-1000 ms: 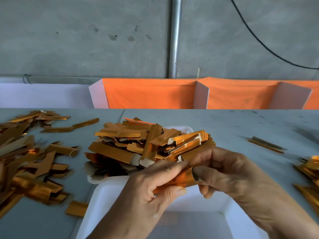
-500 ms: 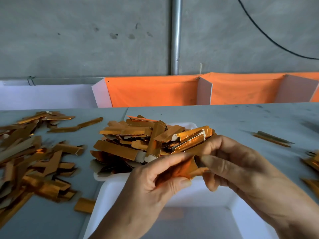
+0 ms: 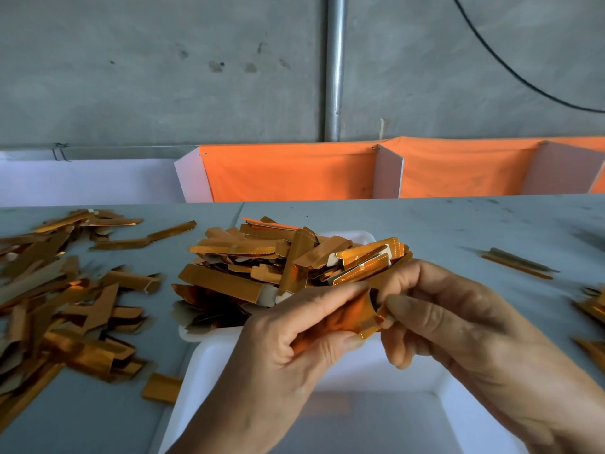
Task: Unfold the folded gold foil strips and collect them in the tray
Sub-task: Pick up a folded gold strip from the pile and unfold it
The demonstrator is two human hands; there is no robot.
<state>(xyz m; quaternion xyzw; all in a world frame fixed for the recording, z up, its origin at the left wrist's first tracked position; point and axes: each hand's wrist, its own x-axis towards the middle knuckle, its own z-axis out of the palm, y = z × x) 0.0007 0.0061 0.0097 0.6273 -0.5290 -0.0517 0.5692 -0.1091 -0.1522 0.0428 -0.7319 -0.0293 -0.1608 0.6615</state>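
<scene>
A single gold foil strip [image 3: 348, 317] was held between both hands above the near white tray [image 3: 209, 362]. It was pinched by the thumb and forefinger of the left hand [image 3: 281, 348], while its right end was gripped by the curled fingers of the right hand [image 3: 455, 319]. Compared with half a second earlier, the strip was seen opened further, its right end bent outward. Unfolded strips were heaped in the far tray [image 3: 363, 239] just beyond the hands. Folded strips [image 3: 59, 290] were scattered on the grey table [image 3: 458, 231] at the left, unchanged.
</scene>
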